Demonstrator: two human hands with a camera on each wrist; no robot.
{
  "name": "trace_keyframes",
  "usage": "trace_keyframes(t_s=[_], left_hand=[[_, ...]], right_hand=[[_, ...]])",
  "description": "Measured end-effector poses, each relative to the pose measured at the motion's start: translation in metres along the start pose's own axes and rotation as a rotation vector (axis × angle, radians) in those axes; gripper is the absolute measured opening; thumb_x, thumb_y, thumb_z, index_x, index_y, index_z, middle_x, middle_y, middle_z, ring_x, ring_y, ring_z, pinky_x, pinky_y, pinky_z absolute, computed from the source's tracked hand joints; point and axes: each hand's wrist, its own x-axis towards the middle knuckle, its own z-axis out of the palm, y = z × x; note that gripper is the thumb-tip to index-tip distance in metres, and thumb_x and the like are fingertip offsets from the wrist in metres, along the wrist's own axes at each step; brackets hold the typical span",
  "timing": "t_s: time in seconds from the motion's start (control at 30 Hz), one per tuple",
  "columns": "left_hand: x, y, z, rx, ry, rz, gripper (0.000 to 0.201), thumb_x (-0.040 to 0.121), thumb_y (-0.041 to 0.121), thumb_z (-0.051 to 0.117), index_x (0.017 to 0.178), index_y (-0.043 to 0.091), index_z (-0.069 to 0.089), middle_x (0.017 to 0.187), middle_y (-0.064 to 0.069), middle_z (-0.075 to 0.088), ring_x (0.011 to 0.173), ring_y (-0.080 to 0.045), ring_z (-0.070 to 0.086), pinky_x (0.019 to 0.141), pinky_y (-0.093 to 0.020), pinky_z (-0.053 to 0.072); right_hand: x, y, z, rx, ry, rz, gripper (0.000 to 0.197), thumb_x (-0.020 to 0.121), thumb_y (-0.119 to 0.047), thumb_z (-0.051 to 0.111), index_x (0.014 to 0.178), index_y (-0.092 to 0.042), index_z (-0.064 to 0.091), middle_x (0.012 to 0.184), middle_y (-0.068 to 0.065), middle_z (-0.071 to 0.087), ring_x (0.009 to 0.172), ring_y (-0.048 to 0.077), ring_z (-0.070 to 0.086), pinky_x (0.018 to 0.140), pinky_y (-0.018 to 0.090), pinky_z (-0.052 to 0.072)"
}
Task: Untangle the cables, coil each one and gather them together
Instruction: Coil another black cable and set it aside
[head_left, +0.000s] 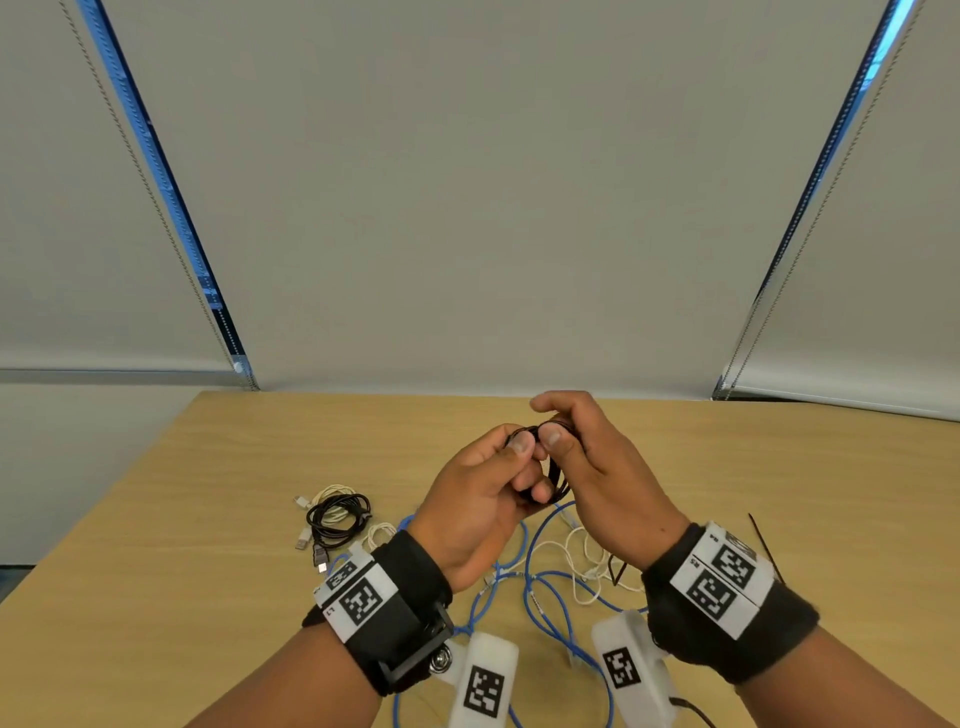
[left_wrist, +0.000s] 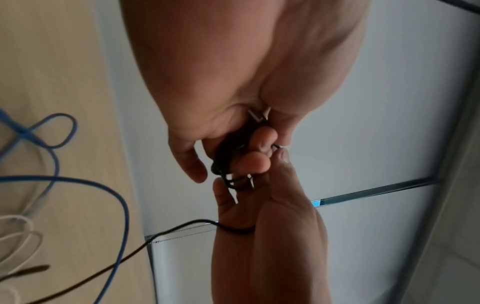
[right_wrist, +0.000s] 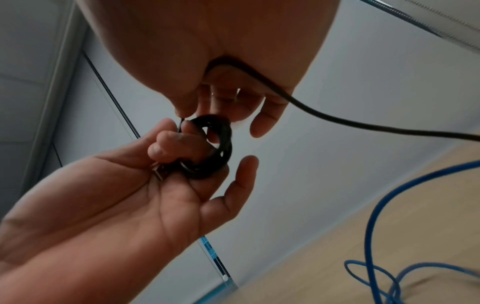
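Above the table I hold a small black cable coil (head_left: 556, 480) between both hands. My left hand (head_left: 519, 452) has its fingers hooked through the coil (right_wrist: 223, 148), thumb on top, with a metal plug against the palm. My right hand (head_left: 553, 428) pinches the coil's top with thumb and forefinger, where a thin black end (right_wrist: 180, 125) sticks out. The left wrist view shows the coil (left_wrist: 223, 162) squeezed between both hands' fingers. Loose blue cable (head_left: 540, 597) and white cable (head_left: 576, 561) lie tangled under my wrists.
A coiled black cable (head_left: 337, 514) lies on a coiled white one (head_left: 332, 493) at the left of the wooden table (head_left: 260, 467). A thin black strip (head_left: 763, 540) sticks up beside my right wrist. Grey roller blinds hang behind the table's far edge.
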Motion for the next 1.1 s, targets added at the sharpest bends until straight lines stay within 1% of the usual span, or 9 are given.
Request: trace_keyframes(t_s=[0.23, 0.47, 0.6, 0.67, 0.77, 0.87, 0.93, 1.0, 1.1], left_hand=[[-0.004, -0.002, 0.001, -0.147, -0.039, -0.131, 0.023, 0.102, 0.030, 0.053, 0.088, 0.012, 0.058, 0.063, 0.000, 0.046, 0.063, -0.017, 0.053, 0.073, -0.035, 0.053], [-0.004, -0.004, -0.008, -0.124, -0.065, -0.164, 0.025, 0.096, 0.036, 0.060, 0.085, 0.013, 0.059, 0.062, 0.002, 0.040, 0.061, -0.017, 0.049, 0.075, -0.034, 0.049], [-0.002, 0.006, -0.016, -0.189, 0.017, -0.099, 0.029, 0.100, 0.036, 0.056, 0.082, 0.013, 0.057, 0.059, 0.001, 0.037, 0.056, -0.019, 0.050, 0.094, -0.053, 0.038], [0.001, 0.017, -0.019, -0.282, 0.065, -0.046, 0.031, 0.100, 0.036, 0.051, 0.079, 0.014, 0.055, 0.056, 0.002, 0.040, 0.057, -0.019, 0.054, 0.103, -0.057, 0.041], [0.007, 0.037, -0.026, -0.423, 0.116, 0.089, 0.034, 0.099, 0.040, 0.048, 0.075, 0.018, 0.057, 0.056, 0.003, 0.049, 0.069, -0.019, 0.068, 0.110, -0.056, 0.040], [0.013, 0.055, -0.032, -0.437, 0.101, 0.223, 0.036, 0.103, 0.043, 0.039, 0.079, 0.022, 0.055, 0.083, 0.002, 0.074, 0.102, -0.020, 0.074, 0.119, -0.054, 0.030], [0.014, 0.066, -0.034, -0.399, 0.094, 0.294, 0.031, 0.102, 0.044, 0.039, 0.082, 0.024, 0.052, 0.113, -0.003, 0.077, 0.122, -0.020, 0.066, 0.120, -0.051, 0.028], [0.017, 0.074, -0.038, -0.356, 0.114, 0.370, 0.026, 0.102, 0.041, 0.040, 0.085, 0.025, 0.051, 0.131, -0.007, 0.070, 0.131, -0.021, 0.059, 0.117, -0.050, 0.029], [0.024, 0.072, -0.042, -0.147, 0.245, 0.462, 0.021, 0.107, 0.031, 0.040, 0.101, 0.021, 0.057, 0.133, -0.006, 0.069, 0.129, -0.018, 0.061, 0.113, -0.044, 0.035]], right_hand=[[0.001, 0.005, 0.016, 0.139, 0.017, 0.039, 0.015, 0.103, -0.043, 0.039, 0.096, -0.033, 0.047, 0.064, -0.004, 0.063, 0.047, 0.010, 0.059, 0.047, 0.030, 0.052], [0.004, 0.011, 0.014, 0.074, 0.000, -0.017, 0.022, 0.105, -0.044, 0.040, 0.088, -0.031, 0.046, 0.066, -0.012, 0.060, 0.051, 0.005, 0.058, 0.047, 0.022, 0.048], [0.015, 0.018, -0.005, 0.078, 0.005, 0.061, 0.052, 0.095, -0.066, 0.036, 0.084, -0.016, 0.047, 0.065, -0.006, 0.050, 0.051, 0.007, 0.045, 0.048, 0.025, 0.037], [0.017, 0.029, -0.016, 0.131, -0.021, 0.157, 0.060, 0.095, -0.067, 0.037, 0.083, -0.009, 0.049, 0.064, 0.000, 0.049, 0.047, 0.011, 0.043, 0.045, 0.027, 0.036], [0.008, 0.047, -0.019, 0.119, -0.125, 0.259, 0.053, 0.095, -0.067, 0.038, 0.080, -0.020, 0.056, 0.059, -0.002, 0.053, 0.046, 0.015, 0.043, 0.045, 0.028, 0.039], [-0.006, 0.060, -0.007, 0.149, -0.204, 0.335, 0.048, 0.101, -0.060, 0.036, 0.080, -0.023, 0.059, 0.057, -0.003, 0.050, 0.046, 0.014, 0.039, 0.044, 0.027, 0.035], [-0.015, 0.060, 0.002, 0.139, -0.260, 0.313, 0.046, 0.102, -0.056, 0.036, 0.082, -0.022, 0.059, 0.056, -0.004, 0.047, 0.046, 0.012, 0.036, 0.045, 0.026, 0.033], [-0.023, 0.054, 0.010, 0.060, -0.334, 0.231, 0.040, 0.105, -0.049, 0.037, 0.087, -0.022, 0.060, 0.056, -0.009, 0.047, 0.048, 0.007, 0.039, 0.050, 0.023, 0.036], [-0.029, 0.034, 0.016, -0.048, -0.485, 0.156, 0.026, 0.107, -0.035, 0.043, 0.095, -0.028, 0.065, 0.068, -0.020, 0.056, 0.060, 0.000, 0.050, 0.062, 0.012, 0.040]])
